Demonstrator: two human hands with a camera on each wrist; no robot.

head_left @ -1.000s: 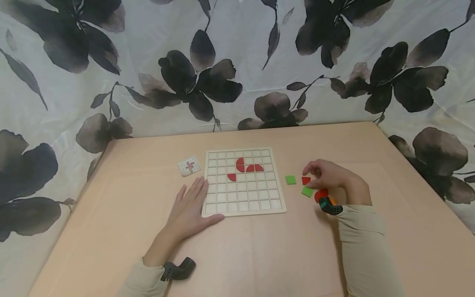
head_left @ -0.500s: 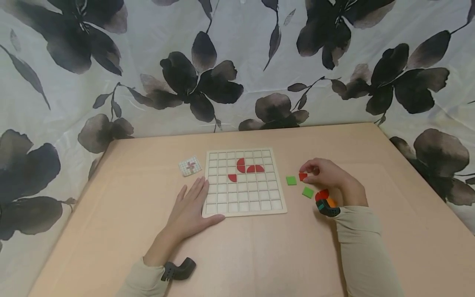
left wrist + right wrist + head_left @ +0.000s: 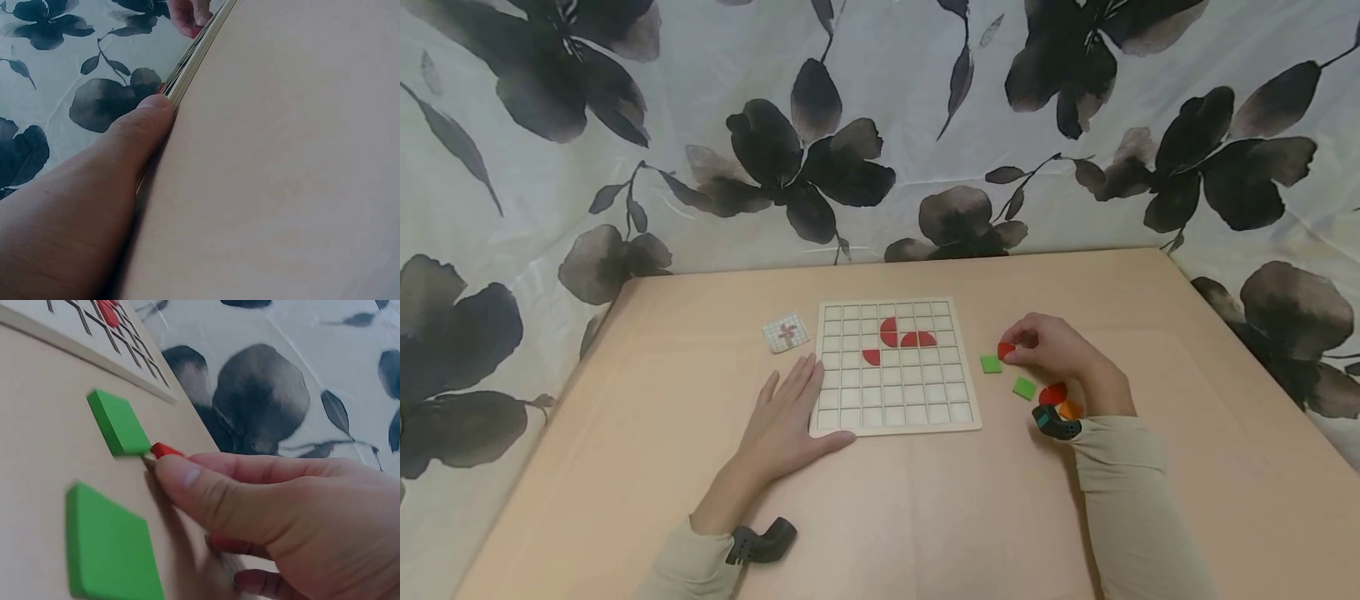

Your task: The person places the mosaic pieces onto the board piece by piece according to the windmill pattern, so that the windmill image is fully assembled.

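A pale board [image 3: 850, 398] with a square grid lies mid-table; several red quarter-round tiles [image 3: 917, 339] sit in its upper cells. My left hand [image 3: 786, 417] rests at the board's left side with fingers straight, its thumb along the near edge; in the left wrist view the thumb [image 3: 147, 122] touches that edge. Right of the board, my right hand [image 3: 1056, 346] pinches a red tile [image 3: 1006, 351] between thumb and index finger. In the right wrist view only a bit of this red tile [image 3: 166, 450] shows past the fingertips, beside a green square tile [image 3: 119, 422].
Another green square tile [image 3: 1024, 387] lies nearer. Red tiles [image 3: 1052, 393] and an orange tile [image 3: 1071, 409] lie by the right wrist, partly covered by the black wrist camera [image 3: 1057, 422]. A small card [image 3: 785, 333] with a red pattern lies left of the board. Floral cloth [image 3: 700, 125] hangs behind the table.
My right hand has taken the red tile between its fingers and moved slightly left with it, toward the farther green tile. The left hand has stayed in place.
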